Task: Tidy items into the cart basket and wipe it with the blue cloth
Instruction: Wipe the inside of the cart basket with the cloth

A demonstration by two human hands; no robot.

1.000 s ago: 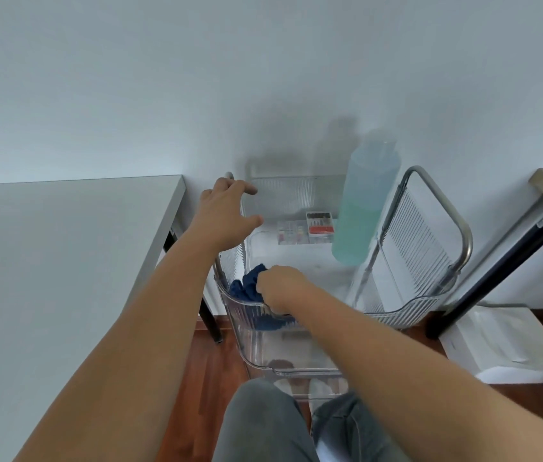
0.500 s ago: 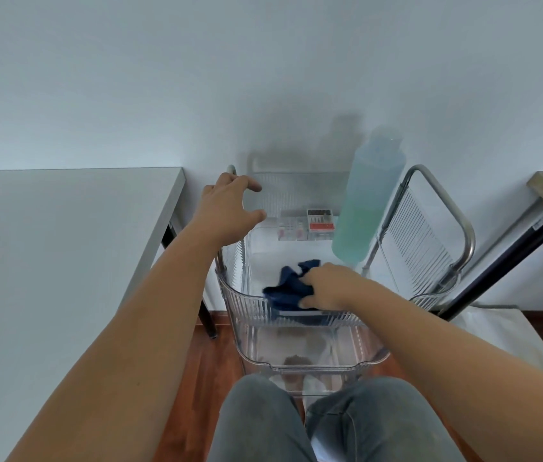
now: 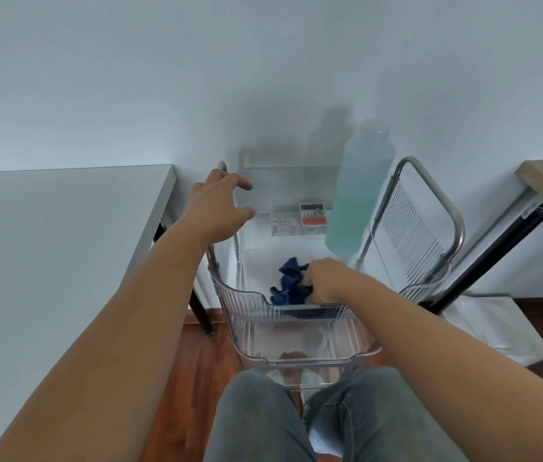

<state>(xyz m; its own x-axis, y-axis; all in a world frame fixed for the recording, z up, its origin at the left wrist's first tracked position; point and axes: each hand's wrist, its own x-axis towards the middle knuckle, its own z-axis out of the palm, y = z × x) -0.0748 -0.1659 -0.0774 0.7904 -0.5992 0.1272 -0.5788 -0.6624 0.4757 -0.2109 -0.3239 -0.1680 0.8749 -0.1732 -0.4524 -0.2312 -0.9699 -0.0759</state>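
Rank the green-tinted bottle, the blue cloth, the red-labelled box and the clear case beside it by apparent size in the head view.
1. green-tinted bottle, clearly largest
2. blue cloth, bunched in the right hand and partly hidden
3. red-labelled box and clear case: they look alike, so no ranking.

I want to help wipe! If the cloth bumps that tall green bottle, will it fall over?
Probably easily: the bottle is tall, narrow, and stands upright in the basket. Its liquid looks to fill most of it, so it is likely heavy and may topple hard.
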